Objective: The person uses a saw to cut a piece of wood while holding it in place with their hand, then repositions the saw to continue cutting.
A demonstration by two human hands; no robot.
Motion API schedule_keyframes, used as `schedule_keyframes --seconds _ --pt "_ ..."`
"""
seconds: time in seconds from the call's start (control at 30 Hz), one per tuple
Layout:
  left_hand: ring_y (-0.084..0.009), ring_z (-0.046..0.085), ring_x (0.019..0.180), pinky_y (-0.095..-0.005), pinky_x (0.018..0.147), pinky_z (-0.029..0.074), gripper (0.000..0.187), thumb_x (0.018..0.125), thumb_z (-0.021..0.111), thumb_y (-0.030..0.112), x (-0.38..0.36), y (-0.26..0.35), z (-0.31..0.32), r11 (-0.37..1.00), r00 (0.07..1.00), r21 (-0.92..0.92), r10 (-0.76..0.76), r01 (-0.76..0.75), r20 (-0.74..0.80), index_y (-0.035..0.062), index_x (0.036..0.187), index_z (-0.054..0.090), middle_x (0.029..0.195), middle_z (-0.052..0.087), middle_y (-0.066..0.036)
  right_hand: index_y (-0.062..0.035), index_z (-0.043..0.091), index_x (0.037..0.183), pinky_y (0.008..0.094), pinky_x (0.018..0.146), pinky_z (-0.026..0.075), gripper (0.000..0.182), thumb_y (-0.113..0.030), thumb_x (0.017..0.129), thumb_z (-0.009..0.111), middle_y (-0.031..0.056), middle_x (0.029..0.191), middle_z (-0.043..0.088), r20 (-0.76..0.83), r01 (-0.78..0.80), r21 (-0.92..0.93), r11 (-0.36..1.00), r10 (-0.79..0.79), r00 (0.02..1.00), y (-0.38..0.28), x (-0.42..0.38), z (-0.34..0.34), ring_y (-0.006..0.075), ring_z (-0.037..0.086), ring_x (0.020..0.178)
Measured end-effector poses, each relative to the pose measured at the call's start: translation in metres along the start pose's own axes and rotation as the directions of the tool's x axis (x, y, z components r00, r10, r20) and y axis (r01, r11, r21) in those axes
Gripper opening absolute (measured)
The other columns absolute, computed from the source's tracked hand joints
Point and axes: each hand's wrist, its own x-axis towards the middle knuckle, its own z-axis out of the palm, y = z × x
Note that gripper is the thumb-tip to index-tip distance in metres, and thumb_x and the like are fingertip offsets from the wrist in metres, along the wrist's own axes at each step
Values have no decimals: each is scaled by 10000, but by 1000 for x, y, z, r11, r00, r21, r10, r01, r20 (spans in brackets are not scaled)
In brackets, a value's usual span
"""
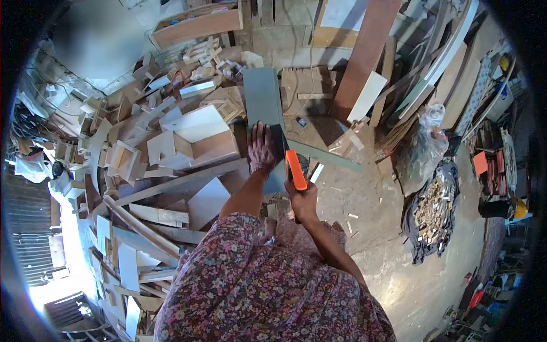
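Note:
My left hand [261, 147] lies flat on a long grey-green board [261, 94], its fingers stretched forward and slightly apart. Beside these fingers, a dark patch [277, 139] crosses the board's right side. In my right hand [302, 199] is a hand saw [294, 170] with a bright orange handle, the fist wrapped round it at the board's right edge. Most of the saw's blade is hidden from this angle. A narrow green strip of wood [327, 155] juts out to the right, just beyond the saw.
Wood offcuts and a white-faced wooden box [196, 137] are heaped on the left. Tall planks [367, 57] lean at the back right. On the right, a dark sheet holds wood scraps [436, 208], near a clear plastic bag [424, 148]. Small chips lie on the concrete floor [364, 251].

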Motion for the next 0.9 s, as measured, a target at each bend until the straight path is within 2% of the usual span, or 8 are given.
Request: schedule_keyframes --seconds 0.07,0.2,0.37,0.43,0.57,0.67,0.8,0.9 --pt "-293 221 1286 -436 1055 140 511 817 439 179 1 0 0 999 997 -42 25 -28 -75 76 1304 322 1382 256 -134 -33 527 732 255 474 366 119 -102 755 621 -12 584 485 29 -16 33 999 15 999 10 2 -4 73 458 518" --pt "-299 233 1280 -437 1051 156 513 812 445 174 3 1 -8 999 999 -39 16 -17 -30 79 1301 324 1379 262 -134 -40 519 721 239 391 321 115 -97 767 608 -11 557 475 2 23 88 996 -23 1000 9 -4 -6 59 422 436" --pt "-304 231 1279 -429 1054 156 510 818 436 176 2 2 -10 999 1000 -38 -13 13 2 84 1306 318 1379 261 -133 -41 513 714 238 402 327 127 -97 758 618 -17 555 474 9 -96 164 982 96 995 12 -4 -4 58 424 445" --pt "-300 221 1284 -428 1057 149 511 827 426 186 1 -1 -4 1000 999 -18 -4 4 -48 88 1314 308 1388 247 -125 -36 521 708 237 423 331 123 -98 755 615 -15 557 470 -34 73 130 989 -69 997 23 4 4 51 421 466" --pt "-299 202 1293 -430 1060 139 496 842 402 214 7 0 -1 999 1000 29 -20 20 10 83 1312 317 1396 230 -129 1 575 876 299 558 410 171 -118 758 606 27 625 512 -7 -62 101 993 63 998 35 40 26 96 447 606" --pt "-298 186 1300 -430 1061 133 484 849 385 225 0 -1 2 1000 999 -11 -27 28 39 79 1307 327 1400 219 -134 20 558 820 285 593 415 153 -87 721 606 25 674 555 -43 185 -13 983 -185 982 8 31 32 93 476 640" --pt "-297 180 1303 -425 1065 124 499 838 397 229 1 0 0 999 998 45 -12 9 57 68 1305 327 1401 218 -139 20 564 819 296 567 409 163 -102 720 607 40 625 529 -17 -14 26 1000 15 1000 12 38 15 98 454 607" --pt "-295 189 1299 -420 1067 125 513 828 407 227 2 1 -2 999 999 39 -3 1 45 58 1304 322 1400 218 -144 19 549 782 295 555 406 163 -116 718 614 44 607 518 -104 101 -139 985 -116 988 19 27 20 95 453 594"
